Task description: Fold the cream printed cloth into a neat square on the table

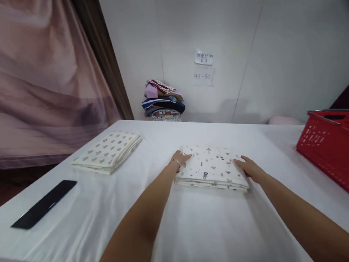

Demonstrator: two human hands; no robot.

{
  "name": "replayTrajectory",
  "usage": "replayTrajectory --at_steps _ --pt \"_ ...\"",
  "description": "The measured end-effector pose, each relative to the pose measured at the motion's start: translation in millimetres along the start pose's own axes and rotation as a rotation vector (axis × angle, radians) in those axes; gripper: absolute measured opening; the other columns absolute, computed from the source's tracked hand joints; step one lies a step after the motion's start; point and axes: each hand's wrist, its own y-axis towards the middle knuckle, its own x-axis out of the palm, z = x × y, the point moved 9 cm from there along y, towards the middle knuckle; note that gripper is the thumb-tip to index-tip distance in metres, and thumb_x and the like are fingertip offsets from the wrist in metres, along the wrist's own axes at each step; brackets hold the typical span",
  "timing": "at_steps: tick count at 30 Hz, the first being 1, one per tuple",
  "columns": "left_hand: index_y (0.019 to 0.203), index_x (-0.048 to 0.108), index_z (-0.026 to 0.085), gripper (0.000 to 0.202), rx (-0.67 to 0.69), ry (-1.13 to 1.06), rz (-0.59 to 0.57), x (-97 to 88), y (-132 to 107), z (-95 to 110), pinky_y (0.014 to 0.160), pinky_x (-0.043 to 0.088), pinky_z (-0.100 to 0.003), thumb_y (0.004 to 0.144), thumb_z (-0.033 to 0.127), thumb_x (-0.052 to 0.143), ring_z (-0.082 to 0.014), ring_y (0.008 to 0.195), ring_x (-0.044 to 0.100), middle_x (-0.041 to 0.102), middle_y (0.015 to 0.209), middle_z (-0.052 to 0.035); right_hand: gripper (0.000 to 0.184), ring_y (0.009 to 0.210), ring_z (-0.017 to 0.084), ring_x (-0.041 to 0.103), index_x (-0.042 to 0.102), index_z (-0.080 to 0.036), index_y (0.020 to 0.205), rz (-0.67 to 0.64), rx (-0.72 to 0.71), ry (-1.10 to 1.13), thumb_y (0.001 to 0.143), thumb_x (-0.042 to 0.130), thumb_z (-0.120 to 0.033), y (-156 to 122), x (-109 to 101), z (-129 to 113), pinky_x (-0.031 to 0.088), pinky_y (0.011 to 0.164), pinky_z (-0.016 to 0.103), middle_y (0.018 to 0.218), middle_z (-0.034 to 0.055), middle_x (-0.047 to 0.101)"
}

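A folded white cloth (210, 166) with small scattered prints lies flat on the white-covered table (215, 234). At its left edge is my left hand (181, 159), a bracelet on the wrist; one digit rests on top and the others go down the side. My right hand (249, 168) grips the opposite edge, with its lower fingers partly hidden behind the cloth's side. Both hands are closed on the cloth, which stays on the table surface.
Another folded cloth (110, 151) with a repeated print lies to the left, behind a flat black strip (44, 204). On the right stands a red plastic basket (340, 152). A pile of folded fabrics (163, 101) rises beyond the table's far edge, near paper notes (204, 76) on the wall.
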Motion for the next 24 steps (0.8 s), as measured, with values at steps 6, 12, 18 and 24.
replayTrajectory --at_steps 6,12,18,24 --pt "0.127 0.037 0.017 0.082 0.081 0.068 -0.103 -0.4 -30.8 -25.5 0.086 0.041 -0.026 0.058 0.049 0.069 -0.0239 0.111 0.051 0.051 0.126 -0.0128 0.088 0.081 0.022 0.061 0.026 -0.022 0.137 -0.119 0.016 -0.027 0.064 0.066 -0.051 -45.0 2.9 23.2 0.052 0.06 0.031 0.117 0.0149 0.056" --pt "0.131 0.032 0.017 0.076 0.112 0.096 -0.09 -4.1 -66.1 -36.1 0.083 0.042 -0.027 0.068 0.045 0.063 -0.0215 0.102 0.056 0.057 0.117 -0.0099 0.092 0.062 0.017 0.059 0.014 -0.019 0.141 -0.175 -0.029 0.013 0.069 0.062 -0.051 -77.2 8.0 33.4 0.051 0.059 0.032 0.085 0.0073 0.063" --pt "0.124 0.045 0.019 0.048 0.349 0.216 0.252 -17.2 -99.6 -17.3 0.094 0.037 -0.029 0.08 0.038 0.048 -0.02 0.113 0.047 0.049 0.126 -0.0078 0.054 0.096 0.023 0.054 0.041 -0.019 0.129 0.191 -0.562 -0.551 0.08 0.047 -0.042 -95.3 -8.2 -1.7 0.041 0.085 0.037 0.108 0.0088 0.058" --pt "0.1 0.064 0.029 0.026 0.766 0.339 0.197 13.0 -147.1 26.1 0.099 0.029 -0.036 0.085 0.033 0.043 -0.0197 0.111 0.046 0.059 0.112 -0.0024 0.029 0.103 0.021 0.05 0.064 -0.023 0.1 0.057 -0.97 -0.635 0.086 0.04 -0.033 -135.4 42.1 -31.5 0.036 0.091 0.035 0.106 0.0046 0.062"
